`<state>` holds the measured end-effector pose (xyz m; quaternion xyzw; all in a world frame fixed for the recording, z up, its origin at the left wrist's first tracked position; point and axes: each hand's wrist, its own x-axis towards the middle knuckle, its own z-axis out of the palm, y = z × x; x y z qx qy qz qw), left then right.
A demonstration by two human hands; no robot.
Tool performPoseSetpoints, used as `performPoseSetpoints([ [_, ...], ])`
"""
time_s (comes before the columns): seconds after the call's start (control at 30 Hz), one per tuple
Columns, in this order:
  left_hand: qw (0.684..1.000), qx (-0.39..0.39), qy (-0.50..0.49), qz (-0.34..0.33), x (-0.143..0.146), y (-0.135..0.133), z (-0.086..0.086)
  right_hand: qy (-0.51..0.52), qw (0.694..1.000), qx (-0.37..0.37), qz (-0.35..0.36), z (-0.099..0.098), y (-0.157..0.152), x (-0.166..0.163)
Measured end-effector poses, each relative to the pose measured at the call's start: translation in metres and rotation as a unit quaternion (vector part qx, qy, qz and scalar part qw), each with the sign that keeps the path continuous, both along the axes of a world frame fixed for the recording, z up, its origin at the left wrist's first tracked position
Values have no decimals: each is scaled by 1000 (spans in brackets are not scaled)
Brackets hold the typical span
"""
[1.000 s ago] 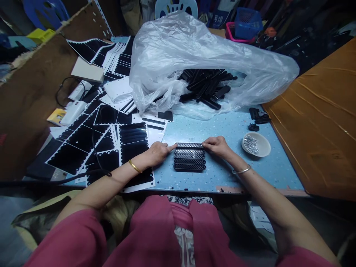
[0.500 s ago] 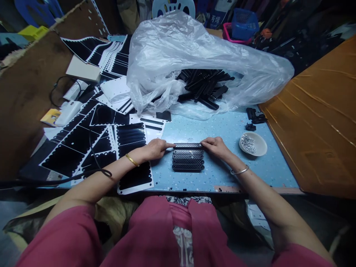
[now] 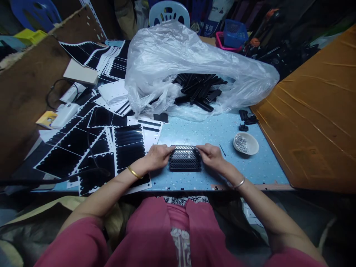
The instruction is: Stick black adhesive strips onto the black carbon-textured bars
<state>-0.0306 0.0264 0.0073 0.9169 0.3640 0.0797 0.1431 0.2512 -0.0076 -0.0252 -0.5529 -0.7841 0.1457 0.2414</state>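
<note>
A row of several black textured strips [image 3: 185,161] lies side by side on the table in front of me, their long sides touching. My left hand [image 3: 159,157] is closed at the left end of the row, fingertips on the far strip [image 3: 185,148]. At the right end, my right hand [image 3: 211,158] is closed too, its thumb and forefinger on that same strip. The fingers cover the strip's ends. A thin dark stick-like piece [image 3: 223,150] rests on the table just right of my right hand.
A white bowl [image 3: 252,144] of small silvery metal parts stands to the right, near small black pieces [image 3: 248,117]. Behind is a clear plastic bag [image 3: 200,52] with black strips [image 3: 198,89] inside. Black sticker sheets [image 3: 128,142] spread leftward; a brown board [image 3: 311,122] borders the right.
The strips, spaced apart before, now sit close together as one row. Both hands have moved slightly nearer to me along with the far strip. The thin dark piece has come into sight.
</note>
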Motion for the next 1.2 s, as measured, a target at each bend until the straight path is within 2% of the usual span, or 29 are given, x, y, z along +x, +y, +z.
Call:
performPoseSetpoints([
  [0.13, 998, 27, 23, -54, 24, -13, 6, -117, 989, 24, 89, 8, -23, -13],
  [0.27, 995, 17, 77, -59, 44, -14, 11, -187, 977, 17, 97, 11, -24, -19],
  [0.4, 990, 28, 124, -68, 49, -13, 12, -248, 963, 4, 104, 14, -21, -21],
  [0.57, 984, 62, 135, -100, 45, -13, 11, -301, 947, 9, 108, 20, -23, -18],
  [0.77, 979, 83, 146, -118, 31, -13, 12, -346, 931, 15, 117, 24, -27, 2],
  [0.87, 977, 83, 164, -112, 23, -16, 11, -362, 925, 22, 113, 22, -29, 10],
  [1.07, 972, 97, 194, -89, 8, -23, 7, -376, 921, -9, 101, 17, -29, 13],
  [1.2, 977, 99, 178, -64, -3, -26, 2, -398, 908, 0, 128, 15, -32, 11],
])
